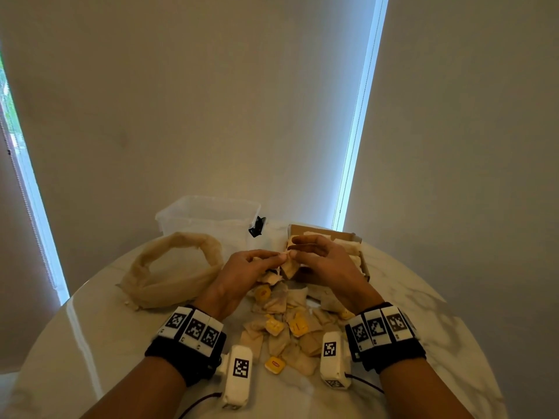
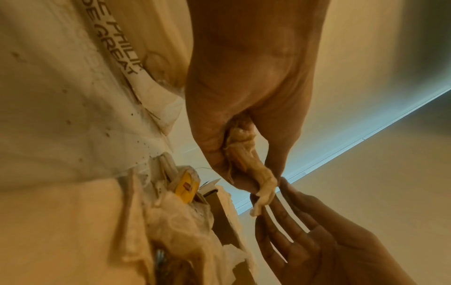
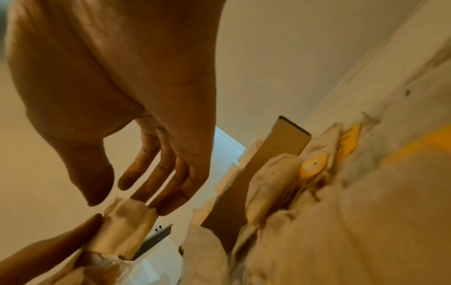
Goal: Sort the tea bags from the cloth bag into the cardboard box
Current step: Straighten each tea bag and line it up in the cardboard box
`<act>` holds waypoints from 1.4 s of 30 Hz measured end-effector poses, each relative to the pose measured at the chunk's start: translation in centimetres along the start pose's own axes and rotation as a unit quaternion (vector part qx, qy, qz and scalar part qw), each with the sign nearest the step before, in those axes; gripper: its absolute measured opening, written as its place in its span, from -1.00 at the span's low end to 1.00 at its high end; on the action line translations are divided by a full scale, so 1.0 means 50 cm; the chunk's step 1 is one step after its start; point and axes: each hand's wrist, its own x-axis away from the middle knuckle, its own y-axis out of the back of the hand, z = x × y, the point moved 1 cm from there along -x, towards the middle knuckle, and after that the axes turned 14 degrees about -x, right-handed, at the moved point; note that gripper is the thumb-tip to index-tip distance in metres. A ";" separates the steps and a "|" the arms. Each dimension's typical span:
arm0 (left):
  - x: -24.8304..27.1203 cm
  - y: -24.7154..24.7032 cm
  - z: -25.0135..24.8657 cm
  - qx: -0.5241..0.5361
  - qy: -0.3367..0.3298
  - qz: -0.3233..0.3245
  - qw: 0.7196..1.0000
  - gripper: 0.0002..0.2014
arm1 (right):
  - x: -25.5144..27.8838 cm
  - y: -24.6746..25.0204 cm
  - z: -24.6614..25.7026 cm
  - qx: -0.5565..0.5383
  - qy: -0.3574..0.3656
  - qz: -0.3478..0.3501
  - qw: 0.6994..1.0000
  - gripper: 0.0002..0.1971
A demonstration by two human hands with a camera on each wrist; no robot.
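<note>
A white table with faint grey marble veining carries everything. A loose pile of tea bags is pale beige, and several carry bright yellow tags, one marked with a small red logo. The cloth bag near the left edge is sheer, cream-tan gauze. The box towards the far edge is plain brown cardboard with cream tea bags inside. A tub behind the bag is clear, frosted white plastic. Black wristbands on both wrists hold white blocks printed with black-and-white square codes. The blinds behind are plain beige.
</note>
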 end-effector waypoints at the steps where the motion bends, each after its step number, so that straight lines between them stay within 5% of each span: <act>1: 0.002 -0.001 -0.001 -0.013 -0.001 0.012 1.000 -0.68 | 0.002 0.000 0.000 0.008 0.005 0.007 1.000 -0.66; 13: -0.001 -0.007 0.003 -0.034 0.023 0.002 0.999 -0.77 | 0.004 0.003 -0.002 -0.002 0.018 -0.035 0.999 -0.80; 19: 0.004 -0.002 0.004 -0.043 0.029 0.021 0.998 -0.80 | 0.011 0.001 -0.001 0.033 0.010 0.012 0.999 -0.77; 26: 0.007 -0.006 0.005 0.002 0.035 0.065 0.997 -0.70 | 0.001 0.005 -0.009 -0.007 0.028 -0.034 0.999 -0.82; 36: 0.000 -0.001 0.007 -0.014 0.053 0.043 0.998 -0.77 | 0.003 0.007 -0.005 0.007 0.056 -0.062 0.996 -0.83; 42: 0.002 0.003 0.008 -0.057 0.040 0.049 0.996 -0.83 | 0.009 0.007 0.022 0.038 -0.018 0.045 0.998 -0.82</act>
